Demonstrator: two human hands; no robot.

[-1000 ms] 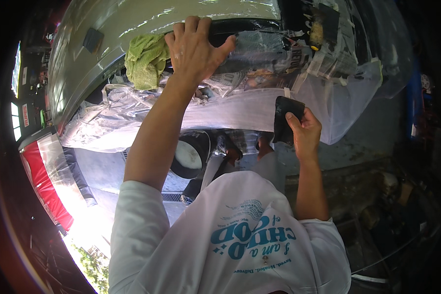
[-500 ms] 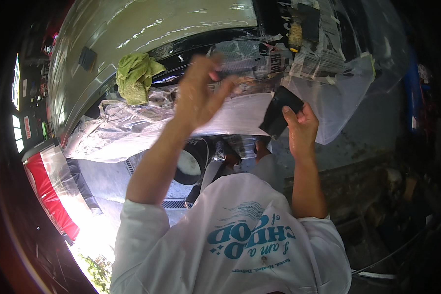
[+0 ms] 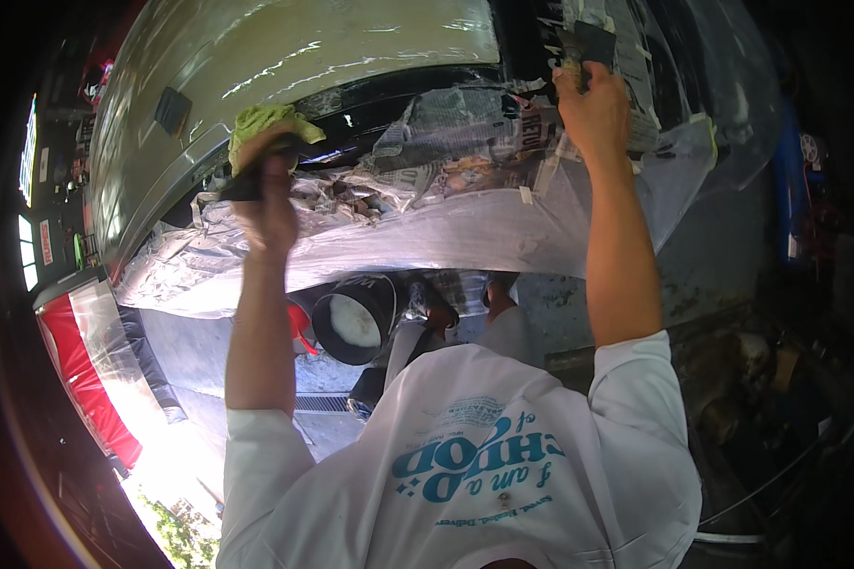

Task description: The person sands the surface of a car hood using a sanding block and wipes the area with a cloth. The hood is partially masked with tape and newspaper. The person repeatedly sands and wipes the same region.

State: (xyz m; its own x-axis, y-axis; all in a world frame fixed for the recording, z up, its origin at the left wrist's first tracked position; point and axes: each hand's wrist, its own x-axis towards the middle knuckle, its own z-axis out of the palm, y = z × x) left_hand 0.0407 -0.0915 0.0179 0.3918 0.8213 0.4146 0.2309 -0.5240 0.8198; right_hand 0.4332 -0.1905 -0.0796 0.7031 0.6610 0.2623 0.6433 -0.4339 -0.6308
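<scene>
My left hand (image 3: 270, 213) is closed on a dark, flat sheet (image 3: 247, 182) that looks like sandpaper, smeared by motion. It is in front of a crumpled lime-green cloth (image 3: 261, 121), partly hiding it; whether they touch I cannot tell. At the upper right my right hand (image 3: 598, 109) has its thumb and fingers around a yellow-handled tool (image 3: 571, 68). The tool's kind is unclear, and my hand hides its near end. Just beside my fingertips lies a dark square piece (image 3: 595, 42) on taped newspaper (image 3: 640, 100).
A wet, pale vehicle panel (image 3: 351, 43) spans the top, with a dark rectangular pad (image 3: 172, 111) on it. Newspaper and clear plastic sheeting (image 3: 427, 228) cover the edge below. A black bucket (image 3: 340, 353) with whitish contents stands on the floor near my feet.
The dark sheet has passed from my right hand to my left, which has moved left to the green cloth. My right hand has reached up and away to the yellow-handled tool.
</scene>
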